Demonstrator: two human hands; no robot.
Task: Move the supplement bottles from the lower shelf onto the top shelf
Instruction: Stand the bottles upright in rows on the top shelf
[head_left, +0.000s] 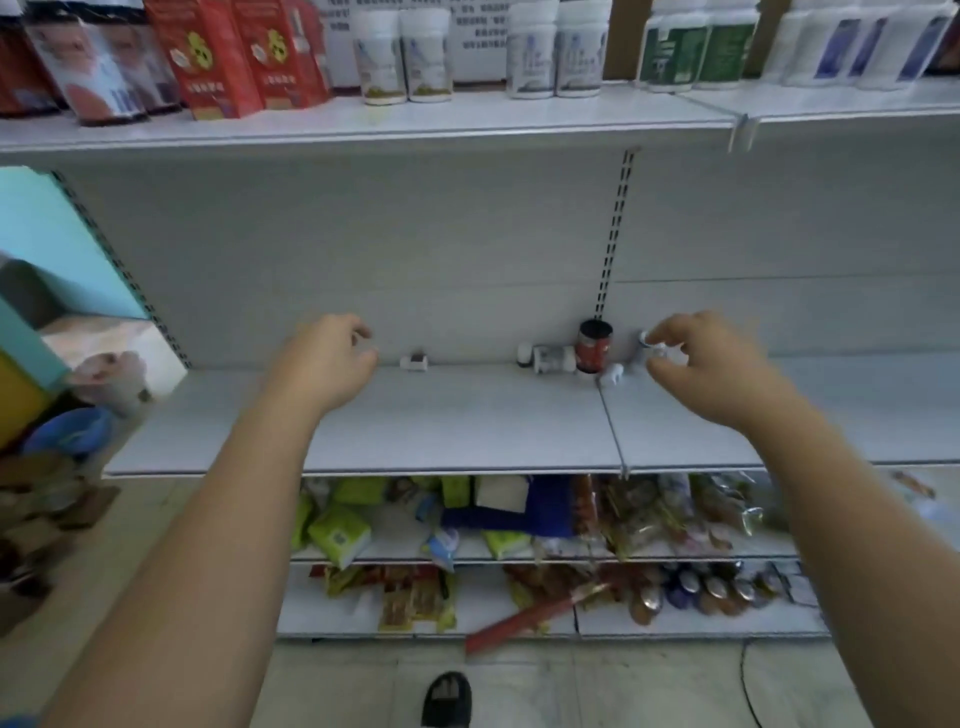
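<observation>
On the lower shelf (467, 415) a dark bottle with a red label (595, 347) stands upright at the back. A white bottle (554, 358) lies on its side just left of it. A small white piece (612, 374) lies in front. My right hand (711, 369) reaches to the right of the dark bottle, and its fingertips and thumb pinch a small white bottle (645, 344). My left hand (332, 358) hovers over the shelf's left part, fingers loosely curled and holding nothing. The top shelf (467, 122) carries rows of white supplement bottles (402, 52).
A tiny white box (414, 361) sits at the back of the lower shelf. The top shelf also holds red boxes (234, 52), dark bottles (98, 67) and green-labelled bottles (696, 47). Snack packs (467, 519) fill the shelves below. A shoe (447, 699) shows on the floor.
</observation>
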